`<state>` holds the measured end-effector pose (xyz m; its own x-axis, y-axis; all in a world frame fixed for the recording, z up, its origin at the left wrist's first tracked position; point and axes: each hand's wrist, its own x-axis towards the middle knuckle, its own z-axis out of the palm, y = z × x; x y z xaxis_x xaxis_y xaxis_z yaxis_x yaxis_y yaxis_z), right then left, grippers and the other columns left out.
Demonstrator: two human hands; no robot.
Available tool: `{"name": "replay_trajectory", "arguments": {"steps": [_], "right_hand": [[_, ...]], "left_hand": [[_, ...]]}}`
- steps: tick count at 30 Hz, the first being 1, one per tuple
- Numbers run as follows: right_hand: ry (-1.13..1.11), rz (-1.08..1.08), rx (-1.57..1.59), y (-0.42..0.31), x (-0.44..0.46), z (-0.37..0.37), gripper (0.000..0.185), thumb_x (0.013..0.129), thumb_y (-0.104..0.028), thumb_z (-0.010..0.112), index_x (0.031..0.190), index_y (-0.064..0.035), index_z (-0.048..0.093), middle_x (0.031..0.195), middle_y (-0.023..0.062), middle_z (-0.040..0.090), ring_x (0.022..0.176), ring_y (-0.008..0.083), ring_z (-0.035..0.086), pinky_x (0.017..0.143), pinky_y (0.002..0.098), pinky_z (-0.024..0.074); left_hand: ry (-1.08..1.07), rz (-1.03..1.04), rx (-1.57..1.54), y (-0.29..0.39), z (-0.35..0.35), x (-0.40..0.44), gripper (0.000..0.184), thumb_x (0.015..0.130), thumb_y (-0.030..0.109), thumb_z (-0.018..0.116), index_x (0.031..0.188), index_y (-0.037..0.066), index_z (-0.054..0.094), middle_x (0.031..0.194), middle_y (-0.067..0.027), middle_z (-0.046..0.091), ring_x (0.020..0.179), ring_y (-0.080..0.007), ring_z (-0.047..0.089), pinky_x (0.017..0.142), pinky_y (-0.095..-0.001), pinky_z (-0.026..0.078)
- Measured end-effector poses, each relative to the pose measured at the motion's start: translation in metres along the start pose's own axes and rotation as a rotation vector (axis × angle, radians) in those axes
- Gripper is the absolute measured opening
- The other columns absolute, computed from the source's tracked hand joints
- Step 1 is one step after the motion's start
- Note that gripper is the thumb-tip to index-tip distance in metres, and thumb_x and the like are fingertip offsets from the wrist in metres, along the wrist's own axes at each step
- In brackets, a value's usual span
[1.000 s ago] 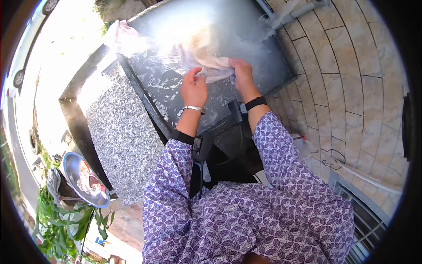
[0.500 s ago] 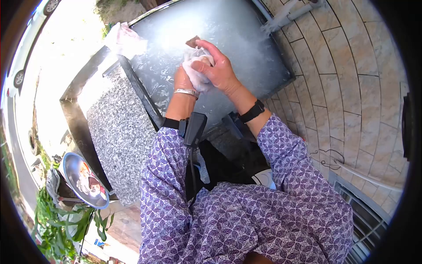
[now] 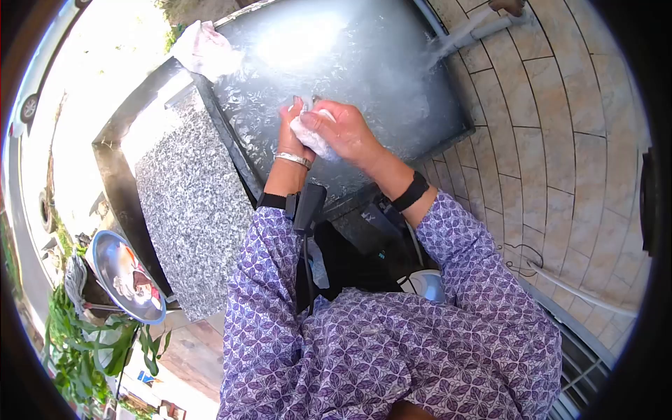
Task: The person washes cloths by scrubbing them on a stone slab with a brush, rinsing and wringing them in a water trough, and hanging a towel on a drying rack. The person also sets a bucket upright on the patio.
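A wet, whitish cloth (image 3: 312, 137) is bunched between my two hands, above the water in a dark-rimmed basin (image 3: 392, 77). My left hand (image 3: 289, 131) is wrapped round its left side, partly hidden behind the cloth. From the right, my right hand (image 3: 344, 133) presses over the same bundle, its thumb across the top. A second cloth, pale pink and white (image 3: 204, 50), hangs over the basin's upper left corner. Bright glare covers part of the water.
A speckled granite slab (image 3: 189, 210) lies left of the basin. Water pours from a pipe (image 3: 490, 28) at the upper right. A metal bowl of cloths (image 3: 105, 262) and green plants stand at lower left. Tiled paving (image 3: 560, 140) lies to the right.
The cloth was first stretched between my hands, with the left fingers apart; it became a bundle held by both. Since then it has shrunk into a tighter wad, slightly lower.
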<state>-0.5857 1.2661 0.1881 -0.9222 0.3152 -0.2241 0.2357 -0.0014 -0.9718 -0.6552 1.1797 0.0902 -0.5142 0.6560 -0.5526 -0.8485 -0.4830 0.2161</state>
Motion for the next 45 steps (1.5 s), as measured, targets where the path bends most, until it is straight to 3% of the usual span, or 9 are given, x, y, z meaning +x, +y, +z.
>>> {"name": "replay_trajectory", "arguments": {"steps": [11,14,16,21,27,33,35,41,45], "right_hand": [[0.382,0.175,-0.904,0.074,0.064,-0.057,0.028,0.089,-0.030,0.057,0.082,-0.0036,0.061,0.081,0.0201,0.065,0.074,0.0362,0.063,0.066,0.0431,0.0488],[0.398,0.311,0.007,0.087,0.065,-0.052,0.028,0.088,-0.031,0.058,0.083,-0.0037,0.063,0.081,0.0197,0.065,0.073,0.0364,0.061,0.068,0.0419,0.0482],[0.047,0.067,-0.001,0.035,0.034,-0.019,0.025,0.088,-0.029,0.063,0.092,-0.0045,0.063,0.073,0.0097,0.062,0.065,0.0121,0.056,0.060,0.0301,0.0460],[0.075,-0.450,-0.562,0.008,0.012,0.008,0.024,0.087,-0.028,0.061,0.086,-0.0043,0.061,0.076,0.0168,0.064,0.071,0.0320,0.063,0.063,0.0379,0.0487],[0.363,0.222,-0.995,0.067,0.078,-0.068,0.046,0.087,-0.047,0.051,0.092,-0.0033,0.063,0.092,0.0226,0.065,0.088,0.0415,0.061,0.077,0.0465,0.0482],[0.630,0.384,-0.683,0.097,0.084,-0.114,0.048,0.083,-0.042,0.058,0.112,-0.0028,0.060,0.111,0.0211,0.062,0.104,0.0376,0.058,0.087,0.0424,0.0459],[0.535,0.229,-0.580,0.090,0.077,-0.100,0.047,0.082,-0.038,0.061,0.113,-0.0027,0.058,0.109,0.0208,0.062,0.103,0.0376,0.058,0.087,0.0424,0.0460],[0.279,0.228,-0.995,0.080,0.074,-0.076,0.042,0.079,-0.021,0.066,0.114,-0.0018,0.053,0.100,0.0171,0.064,0.096,0.0293,0.062,0.082,0.0382,0.0489],[0.084,0.320,0.206,0.073,0.081,-0.076,0.035,0.079,-0.005,0.064,0.111,0.0008,0.054,0.100,0.0094,0.063,0.094,0.0200,0.061,0.081,0.0345,0.0510]], "left_hand": [[0.055,0.138,0.288,-0.018,0.040,-0.031,0.024,0.082,0.010,0.055,0.100,-0.005,0.057,0.099,-0.0117,0.061,0.093,-0.0223,0.061,0.079,-0.0335,0.049],[0.064,0.096,0.170,-0.012,0.014,-0.019,0.027,0.082,0.010,0.053,0.104,-0.005,0.055,0.103,-0.0129,0.060,0.093,-0.0245,0.060,0.082,-0.0371,0.049],[0.066,0.004,0.013,0.001,0.010,-0.021,0.030,0.085,0.013,0.048,0.109,-0.005,0.052,0.107,-0.0149,0.058,0.094,-0.0275,0.060,0.083,-0.0417,0.050],[0.157,0.240,0.100,-0.005,0.023,-0.023,0.032,0.086,0.014,0.045,0.110,-0.007,0.052,0.104,-0.0146,0.059,0.095,-0.0262,0.060,0.081,-0.0413,0.050],[0.076,0.227,0.336,-0.019,0.040,-0.040,0.022,0.087,0.016,0.055,0.098,-0.003,0.062,0.090,-0.0084,0.064,0.080,-0.0163,0.061,0.065,-0.0322,0.049],[0.420,0.314,0.750,0.001,-0.007,-0.028,0.042,0.087,0.022,0.060,0.123,0.001,0.055,0.102,-0.0097,0.062,0.093,-0.0194,0.058,0.085,-0.0307,0.043],[0.500,0.552,1.721,0.001,-0.015,-0.020,0.049,0.088,0.027,0.056,0.133,0.009,0.047,0.124,-0.0195,0.052,0.100,-0.0314,0.058,0.088,-0.0391,0.044],[0.393,-0.061,1.971,0.019,-0.019,0.005,0.060,0.090,0.040,0.048,0.139,0.007,0.037,0.141,-0.0269,0.034,0.122,-0.0402,0.046,0.098,-0.0431,0.039],[0.419,0.268,1.742,0.009,-0.031,0.012,0.062,0.093,0.045,0.043,0.136,0.001,0.037,0.134,-0.0245,0.045,0.120,-0.0390,0.048,0.100,-0.0421,0.039]]}}
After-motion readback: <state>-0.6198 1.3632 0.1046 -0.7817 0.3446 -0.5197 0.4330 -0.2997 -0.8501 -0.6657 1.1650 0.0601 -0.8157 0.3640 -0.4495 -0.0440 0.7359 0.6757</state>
